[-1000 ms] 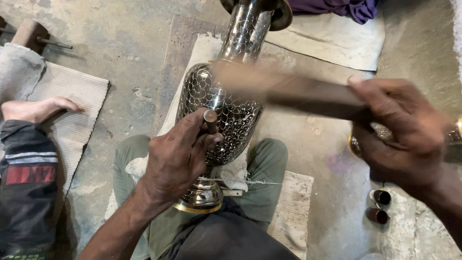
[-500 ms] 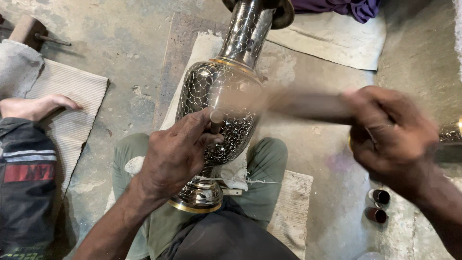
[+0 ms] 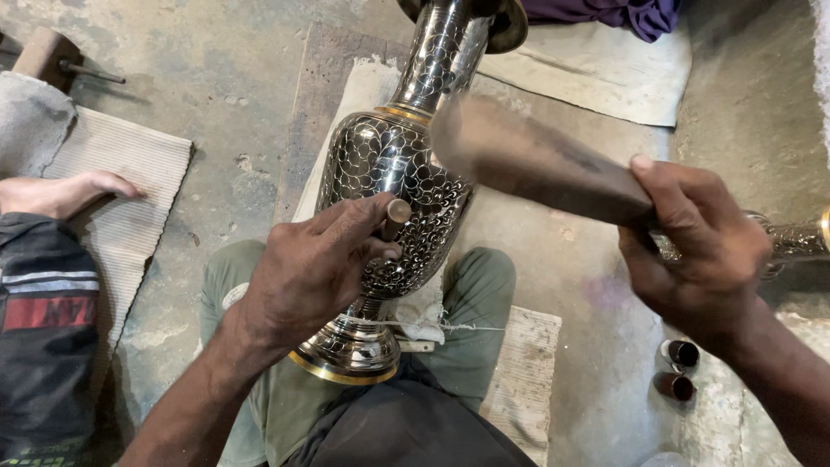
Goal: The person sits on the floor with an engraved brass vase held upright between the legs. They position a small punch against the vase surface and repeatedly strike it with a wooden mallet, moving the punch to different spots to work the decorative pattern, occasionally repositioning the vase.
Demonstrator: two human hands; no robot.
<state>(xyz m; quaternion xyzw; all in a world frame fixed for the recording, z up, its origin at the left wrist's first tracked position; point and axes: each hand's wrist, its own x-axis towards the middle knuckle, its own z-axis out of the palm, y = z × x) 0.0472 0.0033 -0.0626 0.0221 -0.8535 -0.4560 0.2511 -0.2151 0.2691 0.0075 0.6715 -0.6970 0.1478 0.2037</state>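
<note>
Across the person's lap, over green-trousered legs, lies one tall engraved metal vase point(image 3: 389, 173) — dark body cut with a scale-like pattern, brass band at the shoulder, brass-edged foot towards the person, flared mouth pointing away to the top edge of the view. Left hand point(image 3: 311, 272): rests on the vase's belly, fingers point(image 3: 350, 216) wrapped narrowly round a small round-headed punch point(image 3: 396, 214), its tip hidden against the metal. Right hand point(image 3: 692, 246): fingers closed round the handle of a wooden mallet point(image 3: 527, 160); the mallet head is blurred and sits just beside the vase's shoulder, above the punch. Beneath the vase: a pale cloth pad point(image 3: 363, 95) on the concrete floor point(image 3: 216, 78). Near the right wrist on the floor: two small dark cylinders point(image 3: 676, 367), side by side. Behind the right hand: part of another engraved metal piece point(image 3: 800, 242), mostly hidden. At left: another person's hand point(image 3: 65, 192) lying on a ribbed mat point(image 3: 130, 173), with a dark sleeve below it. Top right: purple cloth point(image 3: 622, 13).
</note>
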